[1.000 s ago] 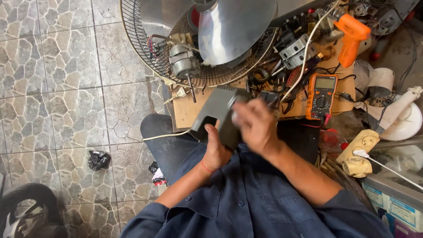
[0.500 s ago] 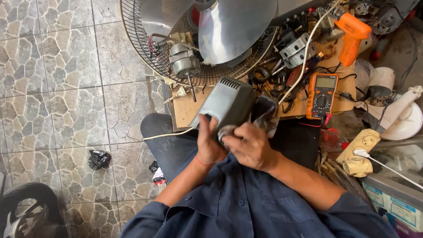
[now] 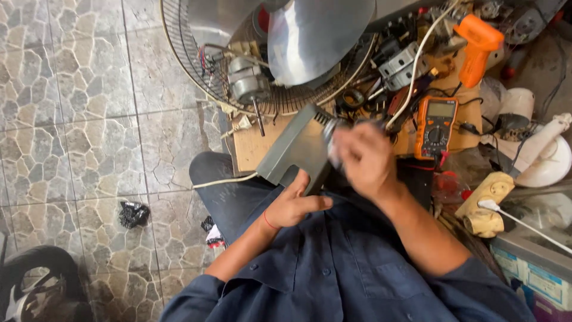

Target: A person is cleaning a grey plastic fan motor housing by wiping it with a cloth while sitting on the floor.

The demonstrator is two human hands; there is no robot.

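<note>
Since half a second ago the grey metal housing (image 3: 296, 149) has tipped from a raised, end-on pose to a flatter slant, its long face now turned up; the right hand (image 3: 364, 160) has shifted from its lower end to its upper right end.

Left hand (image 3: 295, 206): under the housing's lower end, palm against it, thumb out to the right, fingers partly curled behind the metal. It supports the housing from below.

Right hand: blurred with motion. It covers the housing's upper right end, fingers bent; a pale scrap shows at the fingertips, but whether they pinch it cannot be told.

Housing position: over the person's lap, its top end overlapping the near edge of the wooden bench (image 3: 253, 146), left of centre.

On the bench: fan motor (image 3: 247, 83) with its shaft pointing at the near edge, inside a wire fan guard (image 3: 196, 65); a shiny metal fan blade (image 3: 319, 36) above it. Orange multimeter (image 3: 436, 125) near the right edge, just right of the right hand. Orange glue gun (image 3: 476, 48) at the far right corner. White cord (image 3: 223, 180) runs from under the housing toward the tiled floor (image 3: 77, 119).
</note>
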